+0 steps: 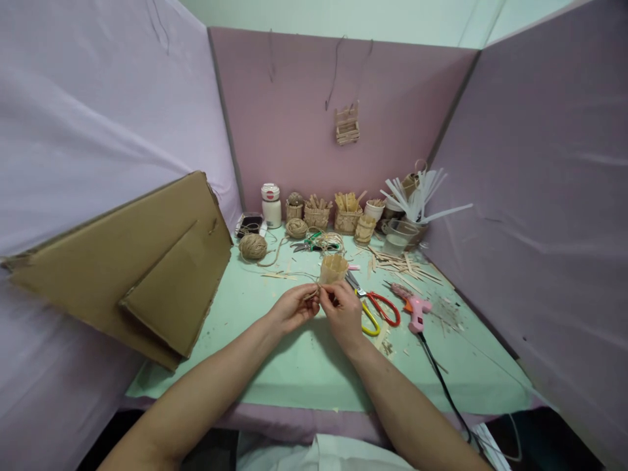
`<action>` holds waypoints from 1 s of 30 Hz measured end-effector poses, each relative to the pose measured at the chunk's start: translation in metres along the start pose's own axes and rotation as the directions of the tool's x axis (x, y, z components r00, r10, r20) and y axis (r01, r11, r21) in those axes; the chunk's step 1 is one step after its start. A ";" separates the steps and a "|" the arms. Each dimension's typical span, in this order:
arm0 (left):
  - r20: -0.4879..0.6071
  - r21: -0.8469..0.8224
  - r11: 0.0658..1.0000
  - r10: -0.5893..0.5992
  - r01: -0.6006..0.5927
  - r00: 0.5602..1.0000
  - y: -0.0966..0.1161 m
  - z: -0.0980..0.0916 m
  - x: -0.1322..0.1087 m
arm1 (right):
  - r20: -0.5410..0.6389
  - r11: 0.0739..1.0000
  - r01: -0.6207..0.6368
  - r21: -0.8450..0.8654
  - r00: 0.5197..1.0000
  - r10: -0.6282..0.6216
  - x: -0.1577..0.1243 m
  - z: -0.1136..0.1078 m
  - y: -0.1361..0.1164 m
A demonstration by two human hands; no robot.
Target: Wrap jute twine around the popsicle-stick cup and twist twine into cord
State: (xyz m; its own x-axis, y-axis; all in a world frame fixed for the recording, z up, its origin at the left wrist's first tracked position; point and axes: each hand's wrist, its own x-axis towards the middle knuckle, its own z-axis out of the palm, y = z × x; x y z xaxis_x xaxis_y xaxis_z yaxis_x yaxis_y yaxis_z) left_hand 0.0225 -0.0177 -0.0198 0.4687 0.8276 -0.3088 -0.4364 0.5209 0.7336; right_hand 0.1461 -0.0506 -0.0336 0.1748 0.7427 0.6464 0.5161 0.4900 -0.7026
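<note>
My left hand (293,307) and my right hand (343,313) meet at the middle of the green table (304,366). Both pinch a small piece of jute twine (311,295) between their fingertips. Just beyond the fingers stands a small cup made of wooden sticks (333,267). It is hard to tell whether the twine is joined to the cup.
Red scissors (380,306), yellow scissors (369,320) and a pink glue gun (415,309) with a black cord lie to the right. Twine balls (253,246), stick baskets (347,217), loose sticks (402,265) sit at the back. A cardboard sheet (132,261) leans at left.
</note>
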 end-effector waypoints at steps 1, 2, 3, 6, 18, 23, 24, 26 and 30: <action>0.009 0.008 1.000 -0.002 0.001 1.000 0.001 -0.001 0.000 | -0.001 1.000 -0.015 0.009 1.000 0.015 0.000 0.000 0.000; 0.024 0.034 0.999 0.015 -0.016 1.000 0.002 -0.001 -0.001 | -0.007 0.999 -0.033 0.017 0.999 0.033 0.001 -0.001 -0.001; 0.044 0.075 0.996 0.042 -0.045 0.998 0.003 -0.001 -0.001 | -0.015 0.998 -0.052 0.024 0.999 0.052 0.002 -0.001 -0.001; 0.083 0.238 0.955 0.161 -0.176 0.983 0.004 -0.003 -0.002 | -0.029 0.994 -0.095 0.045 0.995 0.096 0.004 -0.003 -0.002; 0.275 0.842 0.240 0.581 -0.483 0.766 0.012 -0.008 -0.004 | -0.059 0.899 -0.357 0.255 0.922 0.383 0.007 -0.004 0.007; 0.133 0.769 0.505 0.473 -0.392 0.871 0.014 -0.010 -0.002 | 0.027 0.852 -0.386 0.354 0.915 0.404 0.012 -0.010 0.005; 0.108 0.726 0.588 0.415 -0.357 0.903 0.014 -0.010 -0.001 | 0.041 0.842 -0.390 0.373 0.914 0.405 0.013 -0.011 0.004; 0.073 0.623 0.729 0.309 -0.285 0.948 0.015 -0.010 0.000 | 0.063 0.821 -0.401 0.407 0.909 0.413 0.015 -0.012 0.002; 0.009 0.434 0.879 0.218 -0.200 0.976 0.017 -0.008 -0.001 | 0.095 0.769 -0.436 0.468 0.890 0.446 0.013 -0.007 0.001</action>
State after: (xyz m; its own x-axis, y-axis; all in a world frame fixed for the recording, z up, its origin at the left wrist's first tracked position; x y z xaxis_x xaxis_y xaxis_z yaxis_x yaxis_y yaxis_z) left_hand 0.0086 -0.0079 -0.0123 0.3691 0.9193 -0.1363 -0.1442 0.2015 0.9688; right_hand 0.1551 -0.0436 -0.0233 0.3061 0.9229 0.2334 -0.0717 0.2668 -0.9611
